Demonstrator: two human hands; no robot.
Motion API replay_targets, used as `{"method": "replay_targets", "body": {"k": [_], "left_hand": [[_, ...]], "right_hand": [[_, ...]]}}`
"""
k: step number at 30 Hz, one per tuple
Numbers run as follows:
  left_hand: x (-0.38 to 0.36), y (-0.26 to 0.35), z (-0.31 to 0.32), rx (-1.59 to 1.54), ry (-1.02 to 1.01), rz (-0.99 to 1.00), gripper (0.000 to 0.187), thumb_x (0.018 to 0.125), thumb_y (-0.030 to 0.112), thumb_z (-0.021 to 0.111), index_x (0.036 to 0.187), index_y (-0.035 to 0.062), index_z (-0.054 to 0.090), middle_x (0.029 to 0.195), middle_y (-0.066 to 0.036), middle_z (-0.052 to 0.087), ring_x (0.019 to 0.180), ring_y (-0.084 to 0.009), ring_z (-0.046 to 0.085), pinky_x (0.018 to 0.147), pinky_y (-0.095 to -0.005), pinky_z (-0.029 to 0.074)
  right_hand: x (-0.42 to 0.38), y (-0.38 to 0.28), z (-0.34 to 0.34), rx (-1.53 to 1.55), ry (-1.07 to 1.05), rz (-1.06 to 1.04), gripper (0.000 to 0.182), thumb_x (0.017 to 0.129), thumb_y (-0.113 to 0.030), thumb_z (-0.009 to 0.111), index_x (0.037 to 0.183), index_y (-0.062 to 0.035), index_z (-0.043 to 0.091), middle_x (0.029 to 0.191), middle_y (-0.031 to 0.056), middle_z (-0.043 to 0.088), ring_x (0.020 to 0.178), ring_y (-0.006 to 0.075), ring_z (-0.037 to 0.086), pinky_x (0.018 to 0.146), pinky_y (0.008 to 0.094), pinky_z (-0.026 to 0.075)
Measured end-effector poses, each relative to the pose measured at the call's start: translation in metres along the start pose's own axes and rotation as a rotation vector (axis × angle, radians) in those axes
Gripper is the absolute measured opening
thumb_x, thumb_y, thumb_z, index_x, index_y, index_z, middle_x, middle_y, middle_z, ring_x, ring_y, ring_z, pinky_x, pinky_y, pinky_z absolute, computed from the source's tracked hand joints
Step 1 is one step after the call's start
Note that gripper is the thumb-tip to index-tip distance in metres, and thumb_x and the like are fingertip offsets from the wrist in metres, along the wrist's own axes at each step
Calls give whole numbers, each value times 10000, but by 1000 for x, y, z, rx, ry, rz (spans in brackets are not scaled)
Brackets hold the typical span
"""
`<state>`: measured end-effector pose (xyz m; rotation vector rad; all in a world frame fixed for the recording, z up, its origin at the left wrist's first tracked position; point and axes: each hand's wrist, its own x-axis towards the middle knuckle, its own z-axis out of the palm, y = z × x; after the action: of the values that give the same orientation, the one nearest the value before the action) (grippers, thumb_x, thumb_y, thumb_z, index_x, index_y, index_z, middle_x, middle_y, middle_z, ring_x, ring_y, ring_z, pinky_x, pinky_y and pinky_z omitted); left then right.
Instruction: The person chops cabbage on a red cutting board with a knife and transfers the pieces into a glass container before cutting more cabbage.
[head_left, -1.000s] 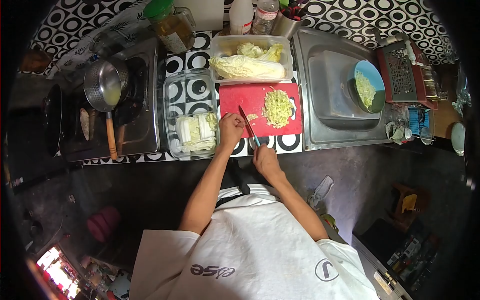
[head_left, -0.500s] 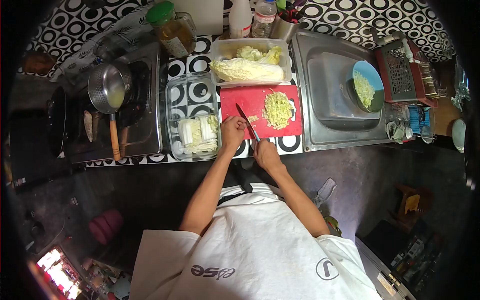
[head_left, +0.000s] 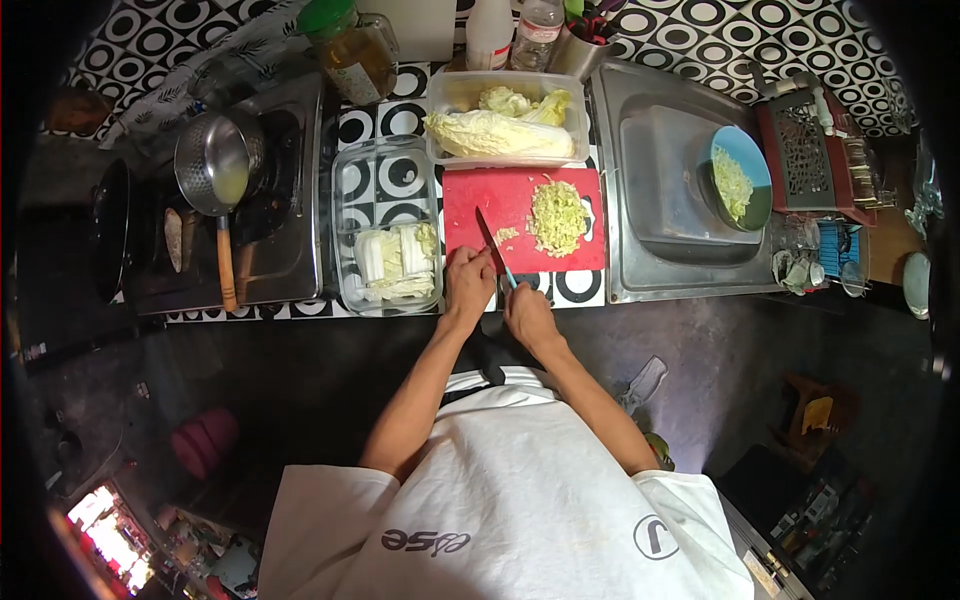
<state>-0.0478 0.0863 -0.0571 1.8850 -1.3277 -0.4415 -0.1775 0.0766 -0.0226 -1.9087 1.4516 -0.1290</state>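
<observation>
My right hand (head_left: 531,314) grips the blue handle of a kitchen knife (head_left: 487,228), whose blade points away over the red cutting board (head_left: 465,195). Close against the left side of the blade, my left hand (head_left: 469,283) has its fingers curled together at the board's near edge; whatever they may hold is hidden. A few chopped bits (head_left: 507,236) lie just right of the blade. Further right on the board sits a heap of finely chopped napa cabbage (head_left: 559,218).
Behind the board, a plastic container (head_left: 436,92) holds napa cabbage (head_left: 500,136). At left stand a glass dish (head_left: 345,185) with cut cabbage pieces (head_left: 394,262) and a saucepan (head_left: 205,160) on the stove. A blue bowl (head_left: 757,165) of shredded cabbage rests over the sink (head_left: 640,275) at right.
My left hand has drawn slightly back towards my body along the board's near edge. The knife stays in my right hand, nearly in place, and the camera view has shifted a little.
</observation>
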Motion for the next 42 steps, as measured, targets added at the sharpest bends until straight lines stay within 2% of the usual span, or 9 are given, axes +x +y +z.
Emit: {"method": "replay_targets", "body": {"k": [2,18,27,32,36,38,40,41,42], "left_hand": [[2,0,-3,13,-17,7,170,736,11,584,885,-8,662,715,-142,539,651,-275,547,591,-366,452],[9,25,4,228,-278,14,387,765,154,547,1108,-20,590,856,-159,510,837,-299,539,713,-398,474],[42,57,23,8,-320,-22,340,753,98,583,1084,28,621,822,-151,540,764,-282,578,696,-362,485],[48,50,19,-407,-328,-428,284,783,66,585,1059,17,635,894,-130,615,748,-159,620,682,-260,477],[43,68,1,-245,-242,-304,291,783,84,589,1062,12,633,849,-70,618,640,-89,537,623,-221,446],[42,79,-3,-213,-241,-290,309,744,65,594,1046,21,640,927,-82,607,737,-146,549,685,-261,449],[41,100,-5,153,-58,244,323,692,52,593,1009,41,653,1027,-109,573,886,-236,517,764,-303,428],[39,103,1,184,-120,340,438,622,67,595,1054,125,640,1184,-117,477,1035,-316,416,854,-418,367],[37,113,4,186,-114,335,438,622,67,595,1054,125,640,1184,-117,477,1035,-316,416,854,-418,367]], "right_hand": [[-4,-7,-10,-18,-148,114,291,873,-202,469,813,79,516,749,337,579,778,476,588,703,520,481],[-3,29,-30,28,71,117,337,893,-225,461,788,85,541,677,337,560,677,487,578,619,528,473],[-2,29,-62,260,65,122,361,894,-279,456,829,64,547,699,323,572,710,481,576,654,531,452],[0,14,-89,103,11,163,404,890,-338,438,891,51,546,718,293,596,699,443,599,641,513,465],[6,25,-101,66,175,71,396,871,-336,466,895,51,547,730,279,604,671,413,611,605,489,478],[10,31,-108,38,148,69,384,866,-325,477,889,52,546,728,266,608,661,405,612,595,483,480],[10,38,-109,35,183,37,371,858,-319,500,880,49,543,710,252,607,644,400,608,579,477,480],[10,40,-110,4,154,17,372,852,-319,513,884,50,544,701,245,606,643,396,607,579,476,480],[10,41,-114,-27,124,-6,374,845,-319,526,888,52,544,691,237,606,641,392,606,580,474,479]]}}
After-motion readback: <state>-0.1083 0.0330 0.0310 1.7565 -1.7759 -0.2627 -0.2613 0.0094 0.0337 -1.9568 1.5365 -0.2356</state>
